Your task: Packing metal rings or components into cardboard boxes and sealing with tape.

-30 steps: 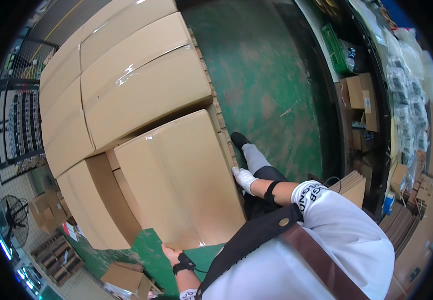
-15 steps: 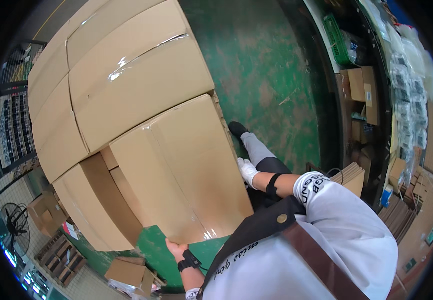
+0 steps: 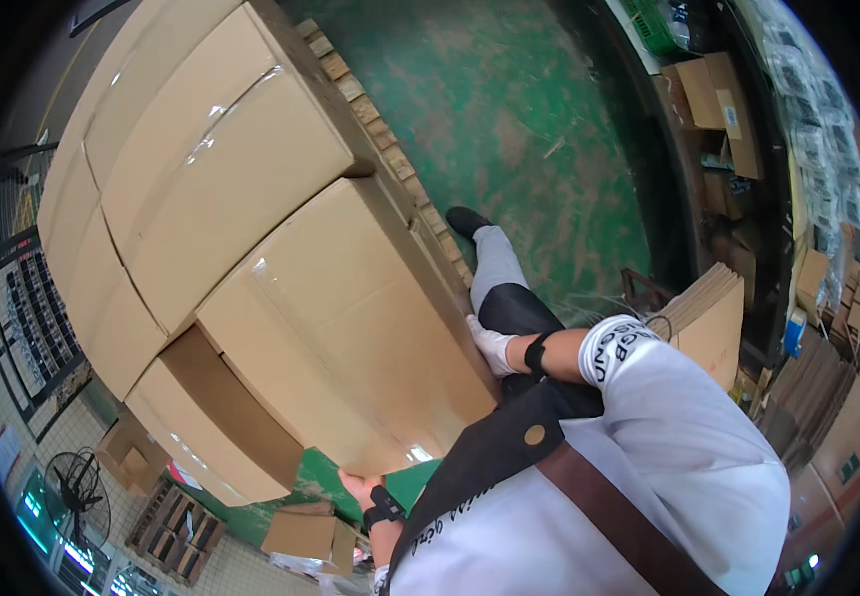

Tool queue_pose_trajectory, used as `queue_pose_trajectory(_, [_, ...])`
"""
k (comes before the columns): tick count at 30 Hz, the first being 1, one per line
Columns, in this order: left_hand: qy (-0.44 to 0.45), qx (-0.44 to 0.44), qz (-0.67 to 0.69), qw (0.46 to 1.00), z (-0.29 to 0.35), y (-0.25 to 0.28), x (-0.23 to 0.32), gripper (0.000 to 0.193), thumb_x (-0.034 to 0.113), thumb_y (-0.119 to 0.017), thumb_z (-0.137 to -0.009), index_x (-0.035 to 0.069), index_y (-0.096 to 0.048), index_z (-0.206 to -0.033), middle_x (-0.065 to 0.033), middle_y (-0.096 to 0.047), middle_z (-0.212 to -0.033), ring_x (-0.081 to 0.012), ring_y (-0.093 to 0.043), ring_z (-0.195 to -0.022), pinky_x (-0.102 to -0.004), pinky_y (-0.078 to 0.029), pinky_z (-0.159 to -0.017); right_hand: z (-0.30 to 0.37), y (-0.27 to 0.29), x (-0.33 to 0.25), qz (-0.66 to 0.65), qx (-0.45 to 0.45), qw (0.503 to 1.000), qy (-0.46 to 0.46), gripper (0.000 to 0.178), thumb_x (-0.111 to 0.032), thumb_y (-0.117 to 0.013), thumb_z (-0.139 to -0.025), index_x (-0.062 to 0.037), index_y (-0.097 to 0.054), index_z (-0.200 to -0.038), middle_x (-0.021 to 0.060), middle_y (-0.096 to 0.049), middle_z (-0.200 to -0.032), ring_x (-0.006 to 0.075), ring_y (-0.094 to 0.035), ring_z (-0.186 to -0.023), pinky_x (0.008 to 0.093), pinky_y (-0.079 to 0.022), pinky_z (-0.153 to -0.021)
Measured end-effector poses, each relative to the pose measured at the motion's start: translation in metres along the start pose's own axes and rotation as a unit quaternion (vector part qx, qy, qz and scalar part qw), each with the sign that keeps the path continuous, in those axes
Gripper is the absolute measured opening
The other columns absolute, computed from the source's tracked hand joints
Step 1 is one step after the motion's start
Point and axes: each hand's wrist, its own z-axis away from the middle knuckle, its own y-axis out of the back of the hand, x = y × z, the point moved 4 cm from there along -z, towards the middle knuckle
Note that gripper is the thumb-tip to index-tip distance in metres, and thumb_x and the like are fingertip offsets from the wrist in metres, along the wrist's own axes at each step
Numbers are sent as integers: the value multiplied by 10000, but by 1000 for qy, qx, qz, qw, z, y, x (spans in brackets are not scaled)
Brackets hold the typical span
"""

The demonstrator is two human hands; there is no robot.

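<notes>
A large taped cardboard box (image 3: 335, 328) lies on top of the stack in front of me, with my two hands at its sides. My left hand (image 3: 358, 485), bare with a black strap on its wrist, grips its near lower edge; the fingers go under the box and are partly hidden. In a white glove, my right hand (image 3: 492, 345) presses against the box's right side, its fingertips partly out of sight. To the left of this box stands another cardboard box (image 3: 201, 437), lower, with a gap between them. Beyond it sits a taped box (image 3: 231, 169) at the same level.
A wooden pallet (image 3: 380, 129) shows under the stack's right edge, beside the green floor (image 3: 509, 109). Flattened cardboard (image 3: 708, 318) leans at the right near shelving. At lower left are an open box (image 3: 301, 541), a pallet (image 3: 173, 531) and a black fan (image 3: 77, 492).
My view has shifted, showing more of the stack's right side and the pallet. Both hands stay on the same box, which keeps its place beside the others.
</notes>
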Motion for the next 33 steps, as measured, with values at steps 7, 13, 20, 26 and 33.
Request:
queue_pose_trajectory(7, [15,-17,-108,994,9,-65,-11,408,305,-382,-967,9,-590,-1157,-141,-624,-1175,-311,-583,-1074,-436,-487,-909,28,5,-60,61,187,971,136,825,-626,-212,-953,24,-313,-1451,171,-332,-1515,287,-256,-1429,381,-214,-1151])
queue_pose_trajectory(13, [-94,253,-64,961,15,-54,17,477,322,-382,-981,-69,-538,-1205,-211,-612,-1177,-369,-593,-1038,-449,-481,-912,200,-130,-233,357,286,607,650,505,-397,-392,-995,30,-535,-1224,254,-585,-1212,387,-537,-1167,398,-408,-1008])
queue_pose_trajectory(20, [-172,341,-321,867,87,-89,-34,1046,422,-661,-850,-131,-7,-1451,-349,-26,-1521,-446,-23,-1435,-461,-125,-1175,219,-236,-287,89,-158,856,485,625,-444,-463,-986,-10,-338,-1418,146,-465,-1382,264,-478,-1233,389,-418,-1031])
queue_pose_trajectory(26, [-40,351,-286,891,157,-181,-109,1166,615,-639,-781,27,61,-1507,-357,72,-1516,-524,-69,-1402,-514,-175,-1150,158,-161,-298,331,228,772,492,939,-588,-473,-912,72,-96,-1463,221,-330,-1484,347,-357,-1345,408,-330,-1095])
queue_pose_trajectory(33, [-29,210,-509,834,192,-281,-138,1105,658,-555,-818,108,101,-1517,-288,244,-1515,-499,192,-1400,-684,-134,-1077,266,-211,-260,812,54,490,312,534,-421,-516,-905,22,-591,-1195,235,-637,-1140,360,-584,-1109,422,-448,-933])
